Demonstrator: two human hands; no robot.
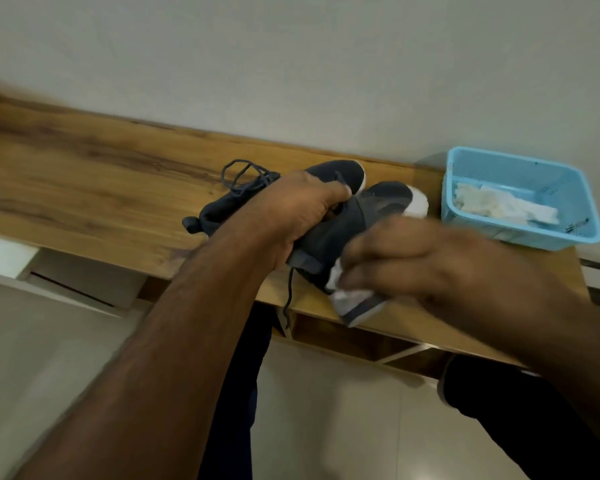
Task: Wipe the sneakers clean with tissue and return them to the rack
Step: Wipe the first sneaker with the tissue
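Wooden shelf top (84, 174), set against a pale wall.
On it: one dark sneaker (329, 174) with loose laces, and a blue plastic basket (568, 188) at the right end.

landmark basket (568, 233): on wooden top (84, 174), against wall (291, 64) | held sneaker (329, 233): just left of basket | second sneaker (222, 209): further left, behind held one | tissues (499, 202): in basket

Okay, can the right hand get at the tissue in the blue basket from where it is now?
Probably yes. The blue basket sits open-topped just beyond the right hand with nothing between them, and the loose tissue lies exposed inside. But that hand already pinches a white tissue against the held sneaker.
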